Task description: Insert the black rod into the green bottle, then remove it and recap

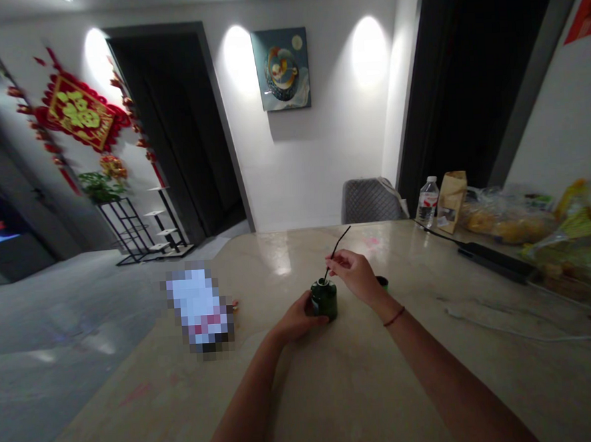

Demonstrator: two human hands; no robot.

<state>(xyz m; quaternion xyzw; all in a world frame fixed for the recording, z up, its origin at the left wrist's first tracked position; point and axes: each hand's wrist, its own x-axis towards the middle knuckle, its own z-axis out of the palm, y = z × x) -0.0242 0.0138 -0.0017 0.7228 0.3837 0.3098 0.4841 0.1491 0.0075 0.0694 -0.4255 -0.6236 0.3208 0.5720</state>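
A small dark green bottle (325,303) with a pale-rimmed opening stands upright on the table. My left hand (299,319) is wrapped around its left side, thumb across the front. Above the opening, my right hand (351,271) pinches a thin black stick (337,243), bent near its top. The stick slants up to the right, and its lower end reaches the bottle's mouth; how deep it goes is hidden. Partly behind my right wrist sits a small dark green round piece (382,282), possibly a cap.
A pixelated phone-like object (200,307) is on the left of the table (307,407). To the right are a water bottle (428,203), a paper bag (452,201), plastic food bags (508,221), a black power strip (495,262) and a white cable (523,334). A grey chair (369,201) stands beyond.
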